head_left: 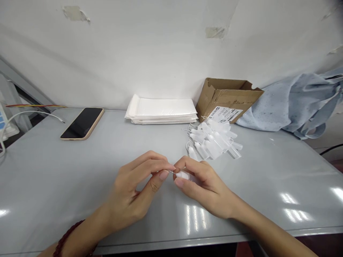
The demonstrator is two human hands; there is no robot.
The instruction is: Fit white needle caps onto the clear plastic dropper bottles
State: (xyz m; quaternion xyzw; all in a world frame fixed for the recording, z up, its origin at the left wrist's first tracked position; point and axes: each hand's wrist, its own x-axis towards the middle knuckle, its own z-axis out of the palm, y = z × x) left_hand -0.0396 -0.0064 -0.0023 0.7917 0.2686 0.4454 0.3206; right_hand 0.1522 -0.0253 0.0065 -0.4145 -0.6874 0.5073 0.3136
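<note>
Grey tabletop, near centre: left hand pinches the needle of 1 seemingly unfinished needle-tip bottle gripped in the right hand; whether the pile of bottles, farther right, is done, I can't tell.

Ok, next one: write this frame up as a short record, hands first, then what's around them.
left hand: fingertips and thumb at the thin tip
right hand: holds the small white piece bearing that tip
pile: similar white and translucent pieces, before the cardboard box
white packets: stacked, left of box
phone: flat, screen dark, far left of packets
</note>
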